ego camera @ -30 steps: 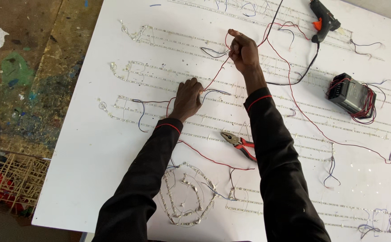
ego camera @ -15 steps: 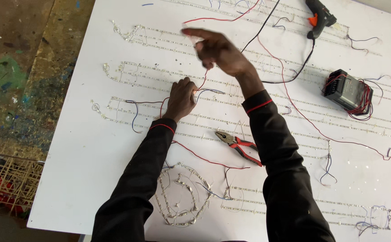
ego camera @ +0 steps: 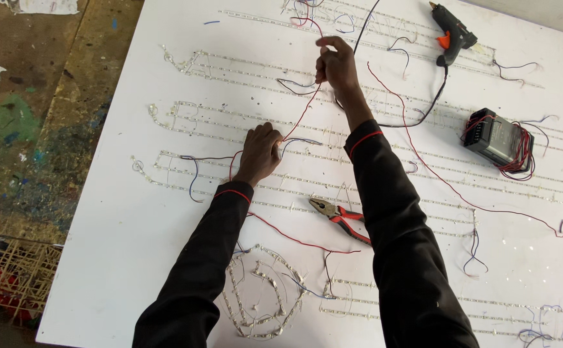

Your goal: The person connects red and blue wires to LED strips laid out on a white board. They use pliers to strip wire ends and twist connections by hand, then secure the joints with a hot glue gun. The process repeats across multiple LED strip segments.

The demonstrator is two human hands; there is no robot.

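White board (ego camera: 133, 245) on paint-stained floor (ego camera: 30, 129), rows of LED strip (ego camera: 230, 117) glued across it. Left hand (ego camera: 260, 153) curled tight, fingertips pressed down on red wire (ego camera: 300, 116) where it meets a strip. Right hand (ego camera: 337, 63) raised farther up board, thumb and fingers pinching same red wire, drawn taut between both hands. Best kept that way: left as anchor so joint takes no strain, right pulling just enough to take out slack, along the strip line, not upward. Worth routing clear of dark loose wires (ego camera: 297, 84) beside the run to avoid snags. Red-handled pliers (ego camera: 339, 218) lying just beside right sleeve, within reach for trimming. Black glue gun (ego camera: 452, 33) at top right, cord trailing down board. Black power unit (ego camera: 495, 138) wrapped in red wire at right edge, well apart from both hands.
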